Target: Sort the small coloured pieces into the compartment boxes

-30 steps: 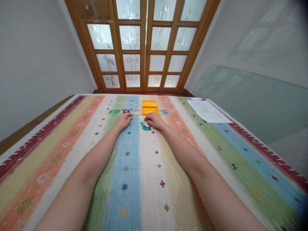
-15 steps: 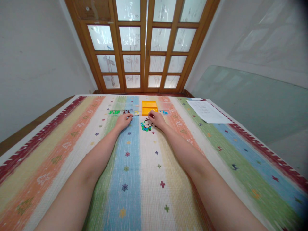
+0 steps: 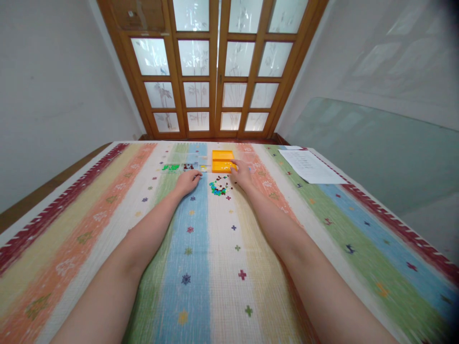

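Two bare forearms reach across one striped tablecloth (image 3: 225,267) from where the person sits. Between the hands, a little nearer the person, lies one loose ring-shaped pile of small coloured pieces (image 3: 217,190), too many and too tiny for me to count. The left hand (image 3: 189,182) rests beside it, fingers curled; I can't tell whether they pinch anything. The right hand (image 3: 242,174) is at the near right corner of one open orange box (image 3: 223,155), fingers bent, its grip too small to judge. Three sorted groups sit in clear plastic beyond the left hand: green pieces (image 3: 171,167), dark red pieces (image 3: 188,167), yellow pieces (image 3: 203,168). Farther right lie two white sheets (image 3: 308,167), partly overlapping. At the back stand wooden doors (image 3: 217,79), fifteen glass panes showing, one cardboard piece (image 3: 138,14) at top left.
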`<state>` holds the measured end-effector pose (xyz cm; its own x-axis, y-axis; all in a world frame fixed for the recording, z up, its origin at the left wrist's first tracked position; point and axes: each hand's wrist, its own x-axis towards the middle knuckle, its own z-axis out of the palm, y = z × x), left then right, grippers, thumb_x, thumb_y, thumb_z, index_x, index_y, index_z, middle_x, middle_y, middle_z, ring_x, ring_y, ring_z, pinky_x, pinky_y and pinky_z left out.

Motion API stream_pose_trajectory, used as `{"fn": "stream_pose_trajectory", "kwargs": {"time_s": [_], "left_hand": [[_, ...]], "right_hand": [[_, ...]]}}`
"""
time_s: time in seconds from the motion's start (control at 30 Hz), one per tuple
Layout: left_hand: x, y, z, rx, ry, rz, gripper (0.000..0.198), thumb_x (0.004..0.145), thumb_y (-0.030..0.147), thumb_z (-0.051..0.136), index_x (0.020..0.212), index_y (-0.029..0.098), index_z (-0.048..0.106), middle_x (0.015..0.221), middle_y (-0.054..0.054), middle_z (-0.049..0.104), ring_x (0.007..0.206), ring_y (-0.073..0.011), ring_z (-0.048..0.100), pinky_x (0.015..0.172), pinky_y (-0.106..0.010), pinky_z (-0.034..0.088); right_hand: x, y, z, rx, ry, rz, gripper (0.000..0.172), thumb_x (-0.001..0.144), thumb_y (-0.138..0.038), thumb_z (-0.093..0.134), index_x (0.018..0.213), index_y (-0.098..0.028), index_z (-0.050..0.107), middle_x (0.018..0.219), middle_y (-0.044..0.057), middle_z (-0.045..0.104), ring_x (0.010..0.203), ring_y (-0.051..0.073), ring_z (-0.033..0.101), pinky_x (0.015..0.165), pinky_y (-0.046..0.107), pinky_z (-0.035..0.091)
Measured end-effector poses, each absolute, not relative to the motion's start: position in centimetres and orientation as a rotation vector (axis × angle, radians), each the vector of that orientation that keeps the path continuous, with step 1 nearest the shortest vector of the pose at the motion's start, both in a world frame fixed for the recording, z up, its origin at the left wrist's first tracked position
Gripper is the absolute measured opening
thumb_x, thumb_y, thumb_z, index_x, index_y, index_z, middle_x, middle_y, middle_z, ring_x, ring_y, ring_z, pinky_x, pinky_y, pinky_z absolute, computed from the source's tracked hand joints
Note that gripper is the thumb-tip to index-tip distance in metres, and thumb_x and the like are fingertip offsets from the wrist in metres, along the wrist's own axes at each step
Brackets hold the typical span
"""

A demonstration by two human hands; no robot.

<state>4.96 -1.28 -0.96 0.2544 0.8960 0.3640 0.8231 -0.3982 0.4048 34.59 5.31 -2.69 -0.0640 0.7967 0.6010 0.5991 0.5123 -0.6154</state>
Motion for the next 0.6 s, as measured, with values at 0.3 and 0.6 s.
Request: {"fn": "stream_pose_trajectory", "kwargs": {"time_s": [0.3, 0.6], "left_hand": [[8.7, -3.1, 0.4, 2.821, 1.154, 0.663, 0.034, 0.102, 0.028, 0.05, 0.127, 0.023, 0.073, 0.128, -0.009, 0.072, 0.126, -0.0261, 0.058, 0.118, -0.046, 0.04], [8.9, -3.4, 0.4, 2.885, 1.119, 0.488, 0.037, 0.106, 0.034, 0.045, 0.131, 0.026, 0.073, 0.134, -0.007, 0.071, 0.133, -0.0273, 0.053, 0.119, -0.046, 0.037]], "right_hand": [[34.4, 4.9, -2.8, -1.21, -1.836, 0.195, 0.032, 0.09, -0.02, 0.055, 0.116, -0.018, 0.074, 0.12, 0.012, 0.073, 0.117, 0.029, 0.064, 0.11, 0.047, 0.048], [34.3, 4.9, -3.1, -1.224, -1.851, 0.198, 0.029, 0.091, -0.02, 0.054, 0.112, -0.019, 0.074, 0.117, 0.011, 0.073, 0.113, 0.028, 0.064, 0.108, 0.045, 0.048]]}}
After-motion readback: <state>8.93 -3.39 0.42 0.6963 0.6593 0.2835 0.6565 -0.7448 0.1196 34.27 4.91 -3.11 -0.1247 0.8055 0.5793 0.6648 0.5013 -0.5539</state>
